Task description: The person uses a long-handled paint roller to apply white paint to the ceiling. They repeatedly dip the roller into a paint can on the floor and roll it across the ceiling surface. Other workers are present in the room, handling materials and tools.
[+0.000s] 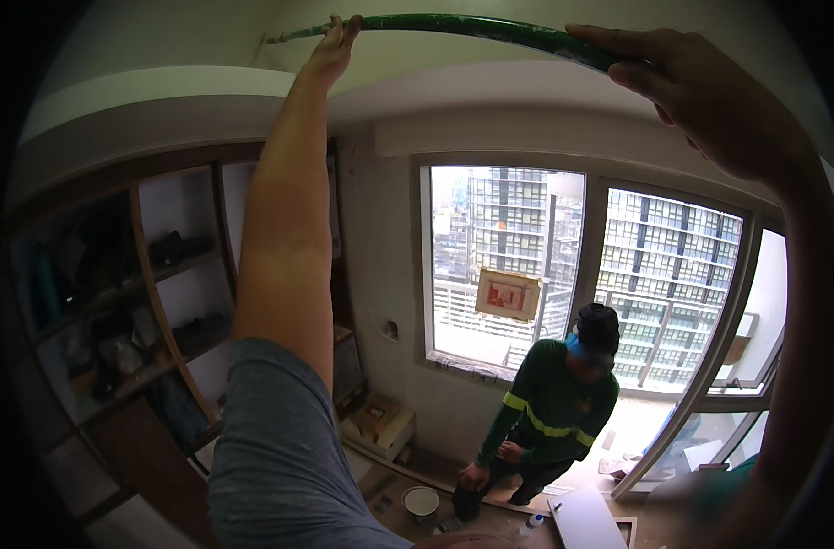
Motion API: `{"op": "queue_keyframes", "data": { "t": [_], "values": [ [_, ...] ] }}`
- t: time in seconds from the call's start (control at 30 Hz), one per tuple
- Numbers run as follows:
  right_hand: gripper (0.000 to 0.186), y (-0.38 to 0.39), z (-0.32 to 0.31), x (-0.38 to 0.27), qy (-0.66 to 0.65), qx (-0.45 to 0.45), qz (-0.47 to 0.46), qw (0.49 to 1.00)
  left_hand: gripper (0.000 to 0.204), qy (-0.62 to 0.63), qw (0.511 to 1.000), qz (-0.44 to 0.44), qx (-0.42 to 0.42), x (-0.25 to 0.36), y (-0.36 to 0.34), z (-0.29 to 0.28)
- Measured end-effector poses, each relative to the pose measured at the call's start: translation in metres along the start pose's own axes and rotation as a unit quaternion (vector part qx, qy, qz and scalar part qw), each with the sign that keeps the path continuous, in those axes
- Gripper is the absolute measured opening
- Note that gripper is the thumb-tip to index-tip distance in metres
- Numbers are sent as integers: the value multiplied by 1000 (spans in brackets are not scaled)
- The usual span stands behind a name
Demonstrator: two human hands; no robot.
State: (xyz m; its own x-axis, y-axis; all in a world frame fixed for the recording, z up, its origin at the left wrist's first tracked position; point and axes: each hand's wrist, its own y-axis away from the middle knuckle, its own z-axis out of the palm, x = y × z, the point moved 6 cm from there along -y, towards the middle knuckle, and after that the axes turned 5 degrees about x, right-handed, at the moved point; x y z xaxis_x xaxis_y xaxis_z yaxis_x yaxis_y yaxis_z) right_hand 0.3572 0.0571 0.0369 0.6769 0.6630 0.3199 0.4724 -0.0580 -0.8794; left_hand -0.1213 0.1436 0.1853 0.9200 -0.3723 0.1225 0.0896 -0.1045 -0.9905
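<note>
Overhead, a long green pole [472,25] with pale paint specks runs along the ceiling and cornice, its thin far end [284,37] reaching toward the upper left. My left arm is stretched up, and my left hand [330,53] is closed round the pole near that thin end. Nearer to me, my right hand [687,87] grips the thicker end with thumb and fingers about it. Part of the right palm is out of sight. Whether the pole touches the ceiling I cannot tell.
Below, a person in a dark green shirt [563,393] with yellow bands bends by the window [509,220]. On the floor are a white bucket [422,501], a bottle [531,524] and a white board [586,522]. Wooden shelves [147,247] holding several items line the left wall.
</note>
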Motion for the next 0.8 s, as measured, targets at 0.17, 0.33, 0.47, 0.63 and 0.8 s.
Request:
{"op": "queue_keyframes", "data": {
  "t": [0.17, 0.33, 0.47, 0.63, 0.8],
  "values": [
    [40, 0, -4, 6, 12, -3, 43, 999, 126, 31, 999, 19, 20, 6, -3, 2],
    [41, 7, -29, 21, -2, -45, 112, 993, 119, 40, 995, -86, -35, 90, 37, 14],
    [42, 1, -45, 24, 22, -36, 110, 993, 113, 52, 995, -76, -46, 86, 30, -3],
    [43, -5, -23, 8, 6, -3, 47, 999, 114, 75, 997, 29, 9, 16, -26, -13],
    [41, 41, -64, 12, -4, -82, 205, 975, 115, -30, 999, 27, 13, 84, 25, -8]
  ]
}}
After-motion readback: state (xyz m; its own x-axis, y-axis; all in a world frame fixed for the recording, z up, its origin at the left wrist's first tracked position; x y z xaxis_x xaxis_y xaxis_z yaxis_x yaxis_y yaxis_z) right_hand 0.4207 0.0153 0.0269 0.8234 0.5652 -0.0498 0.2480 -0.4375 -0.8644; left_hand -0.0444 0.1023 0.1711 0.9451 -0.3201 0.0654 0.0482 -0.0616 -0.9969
